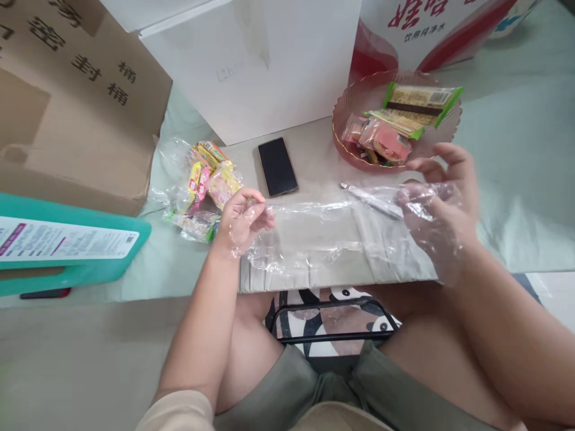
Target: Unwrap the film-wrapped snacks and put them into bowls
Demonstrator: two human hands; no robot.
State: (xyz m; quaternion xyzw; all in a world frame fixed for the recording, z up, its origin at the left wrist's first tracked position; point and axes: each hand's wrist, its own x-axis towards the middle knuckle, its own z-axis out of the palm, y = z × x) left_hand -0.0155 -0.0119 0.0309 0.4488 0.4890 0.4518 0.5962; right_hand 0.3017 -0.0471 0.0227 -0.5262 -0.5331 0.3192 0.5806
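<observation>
A clear plastic bag is stretched sideways between my two hands, above the front edge of the table. My left hand grips its left end, fingers curled inward, with film lying over the wrist. At the other end, my right hand has its fingers bent and holds the film, which drapes across the palm. Partly behind the bag lies a slim silver pen-like thing. Just beyond my right hand stands a pinkish clear bowl with wrapped snacks in it. Small wrapped sweets in clear plastic lie beside my left hand.
A black phone lies on the green-covered table. Behind it stand a white box and a red-and-white carton. At left are a cardboard box and a teal container. A black metal bar shows between my knees.
</observation>
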